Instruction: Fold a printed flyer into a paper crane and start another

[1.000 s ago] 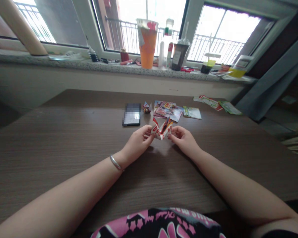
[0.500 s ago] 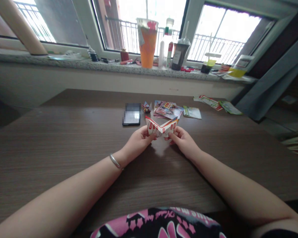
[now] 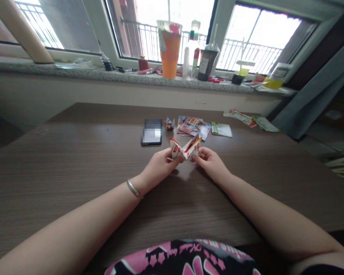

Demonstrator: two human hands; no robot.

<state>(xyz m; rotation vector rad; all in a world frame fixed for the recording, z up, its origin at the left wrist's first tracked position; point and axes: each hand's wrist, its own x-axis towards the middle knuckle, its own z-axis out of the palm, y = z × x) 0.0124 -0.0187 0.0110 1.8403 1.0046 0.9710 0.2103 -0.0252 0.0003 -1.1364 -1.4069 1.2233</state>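
Note:
A folded piece of printed paper [image 3: 186, 149], white with red marks and some orange and blue, is held above the table in a V shape with two raised points. My left hand [image 3: 162, 163] pinches its left side, thumb toward me. On the opposite side, my right hand [image 3: 211, 162] grips the paper between thumb and fingers. Just beyond the paper lie several colourful printed sheets [image 3: 192, 125]. A small folded paper piece [image 3: 169, 124] stands to their left, beside a tablet or phone [image 3: 151, 132] with a blurred screen.
More cards or leaflets [image 3: 222, 130] lie right of the sheets, and green and red strips [image 3: 243, 118] sit at the table's far right. Along the windowsill [image 3: 126, 76] stand a tall orange drink cup [image 3: 170, 53], a dark cup [image 3: 208, 65] and several bottles.
The paper's two raised points have drawn closer together, and its V has narrowed and deepened. Both hands keep their hold with small shifts.

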